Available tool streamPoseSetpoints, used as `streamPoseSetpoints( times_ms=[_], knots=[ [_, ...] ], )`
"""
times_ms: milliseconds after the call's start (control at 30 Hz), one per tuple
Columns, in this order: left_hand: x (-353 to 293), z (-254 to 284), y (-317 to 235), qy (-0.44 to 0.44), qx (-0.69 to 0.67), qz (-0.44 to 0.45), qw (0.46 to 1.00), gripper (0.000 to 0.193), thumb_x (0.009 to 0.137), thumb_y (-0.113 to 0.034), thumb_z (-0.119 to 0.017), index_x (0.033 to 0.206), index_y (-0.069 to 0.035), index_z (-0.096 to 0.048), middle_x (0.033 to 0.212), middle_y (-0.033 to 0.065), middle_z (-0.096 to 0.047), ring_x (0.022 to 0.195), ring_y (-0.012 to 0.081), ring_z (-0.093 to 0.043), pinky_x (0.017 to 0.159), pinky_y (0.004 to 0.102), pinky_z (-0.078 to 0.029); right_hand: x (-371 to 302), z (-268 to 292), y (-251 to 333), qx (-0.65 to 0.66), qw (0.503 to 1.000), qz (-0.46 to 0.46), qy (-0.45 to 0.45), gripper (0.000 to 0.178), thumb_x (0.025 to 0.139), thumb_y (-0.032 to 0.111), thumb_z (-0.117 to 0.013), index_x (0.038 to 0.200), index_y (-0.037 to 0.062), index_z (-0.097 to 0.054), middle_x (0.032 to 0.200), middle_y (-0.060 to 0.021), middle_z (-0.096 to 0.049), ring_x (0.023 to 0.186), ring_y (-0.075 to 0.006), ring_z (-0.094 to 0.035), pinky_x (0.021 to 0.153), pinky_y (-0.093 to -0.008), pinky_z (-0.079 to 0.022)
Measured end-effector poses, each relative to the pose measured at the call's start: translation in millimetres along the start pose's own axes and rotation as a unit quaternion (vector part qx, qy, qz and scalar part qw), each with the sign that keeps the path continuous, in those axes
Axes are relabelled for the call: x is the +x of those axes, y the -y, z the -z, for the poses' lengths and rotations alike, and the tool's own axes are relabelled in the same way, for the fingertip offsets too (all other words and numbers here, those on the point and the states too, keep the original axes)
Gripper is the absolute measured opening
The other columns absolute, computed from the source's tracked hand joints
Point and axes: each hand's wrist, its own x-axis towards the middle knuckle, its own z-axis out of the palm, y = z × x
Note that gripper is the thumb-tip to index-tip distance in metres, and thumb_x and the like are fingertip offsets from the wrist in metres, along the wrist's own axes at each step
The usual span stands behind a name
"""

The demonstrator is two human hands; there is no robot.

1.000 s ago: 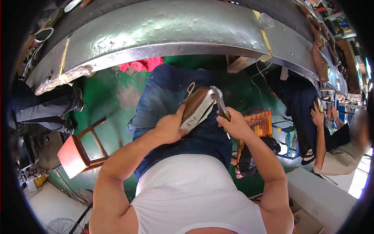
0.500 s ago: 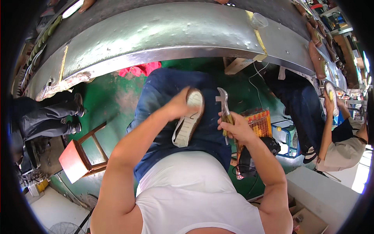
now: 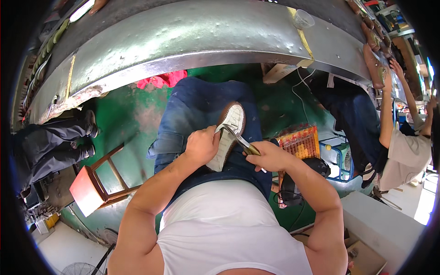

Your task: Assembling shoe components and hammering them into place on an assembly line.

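- Brown-and-white shoe (image 3: 236, 118) lies sole up on the person's blue trousers (image 3: 173, 141), between both hands.
- Left hand (image 3: 201, 145) grips the shoe's left edge, fingers drawn in.
- Right hand (image 3: 269, 156) is wrapped round a metal tool (image 3: 235, 135), its curved head at the sole.
- Beyond the knees stands a grey metal surface (image 3: 183, 43) with a clear cup (image 3: 303, 19) on it.

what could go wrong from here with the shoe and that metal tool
The left hand sits close to the head of the metal tool, so it might get nipped. The shoe lies sole up on the lap, so it could slip if the right hand pulls hard.
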Motion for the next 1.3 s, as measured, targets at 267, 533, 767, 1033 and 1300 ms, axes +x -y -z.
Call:
streamPoseSetpoints(
  times_ms=[267, 533, 767, 1033, 1300],
  knots=[
    [5.6, 6.7, -6.5, 0.042, -0.081, 0.081, 0.993, 0.039, 0.100, -0.037, -0.049, 0.097, -0.003, -0.067, 0.078, 0.0193, -0.068, 0.075, 0.0334, -0.068, 0.070, 0.0423, -0.054, 10.3, 31.5, 39.5, -0.097, 0.989, -0.077, 0.083, 0.030, 0.095, 0.028, -0.058, 0.091, -0.0012, -0.062, 0.078, -0.0091, -0.067, 0.068, -0.0171, -0.065, 0.060, -0.0335, -0.052],
    [8.3, -30.3, 34.9, 0.133, -0.758, 0.213, 0.602, 0.053, 0.100, -0.043, -0.053, 0.139, -0.008, -0.046, 0.121, 0.0067, -0.060, 0.109, 0.0169, -0.059, 0.095, 0.0355, -0.049, 41.2, -9.2, 21.2, -0.254, 0.962, 0.059, -0.083, 0.036, 0.094, 0.028, -0.059, 0.090, -0.0069, -0.063, 0.086, -0.0285, -0.066, 0.085, -0.0457, -0.064, 0.076, -0.0489, -0.051],
    [23.7, -38.0, 35.7, 0.093, -0.634, 0.228, 0.733, 0.060, 0.093, -0.034, -0.069, 0.141, -0.005, -0.045, 0.119, 0.0069, -0.063, 0.106, 0.0159, -0.061, 0.091, 0.0324, -0.051, 46.0, -33.7, -18.0, 0.005, 0.994, 0.033, -0.101, 0.030, 0.093, 0.029, -0.063, 0.088, -0.0011, -0.063, 0.077, -0.0151, -0.067, 0.069, -0.0249, -0.065, 0.065, -0.0362, -0.051],
    [30.9, -43.1, 26.0, 0.094, -0.581, 0.245, 0.771, 0.055, 0.092, -0.026, -0.070, 0.137, -0.003, -0.049, 0.116, 0.0096, -0.064, 0.103, 0.0171, -0.062, 0.090, 0.0322, -0.051, 49.4, 49.6, -50.2, 0.300, 0.919, -0.039, 0.253, 0.047, 0.093, 0.020, -0.064, 0.127, -0.0095, -0.050, 0.114, -0.0189, -0.066, 0.104, -0.0269, -0.068, 0.065, -0.0295, -0.061],
    [38.2, -41.8, 15.8, 0.082, -0.434, 0.296, 0.847, 0.054, 0.085, -0.026, -0.073, 0.127, 0.000, -0.052, 0.112, 0.0152, -0.065, 0.100, 0.0224, -0.065, 0.086, 0.0352, -0.053, 25.0, 45.8, 23.0, -0.068, 0.991, 0.044, -0.102, 0.034, 0.100, 0.030, -0.050, 0.089, -0.0002, -0.059, 0.072, -0.0083, -0.066, 0.067, -0.0180, -0.064, 0.060, -0.0341, -0.050]
  ],
)
